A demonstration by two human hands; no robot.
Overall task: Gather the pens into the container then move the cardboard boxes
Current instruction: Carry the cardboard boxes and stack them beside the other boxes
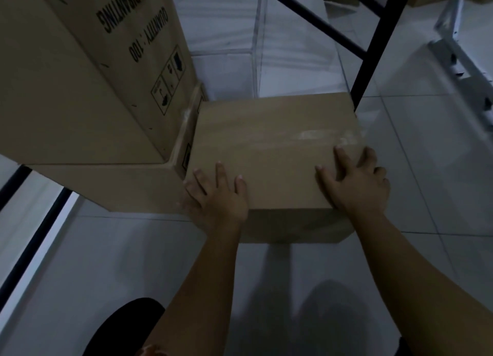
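A plain brown cardboard box (269,142) sits on the white tiled floor in the middle of the view. My left hand (216,198) rests on its near left corner, fingers spread over the top and the palm wrapping the edge. My right hand (357,182) lies on the near right corner, fingers spread on the top. Both hands press on the box. To the left stands a tall printed cardboard box (80,70) on top of a wider cardboard box (120,185), touching the plain box's left side. No pens or container are in view.
A black metal rack frame (373,46) stands just behind the plain box's far right corner. A white metal frame (458,62) lies on the floor at the right. A black-framed panel (29,238) runs along the left. A dark-clad knee (120,329) shows at the bottom.
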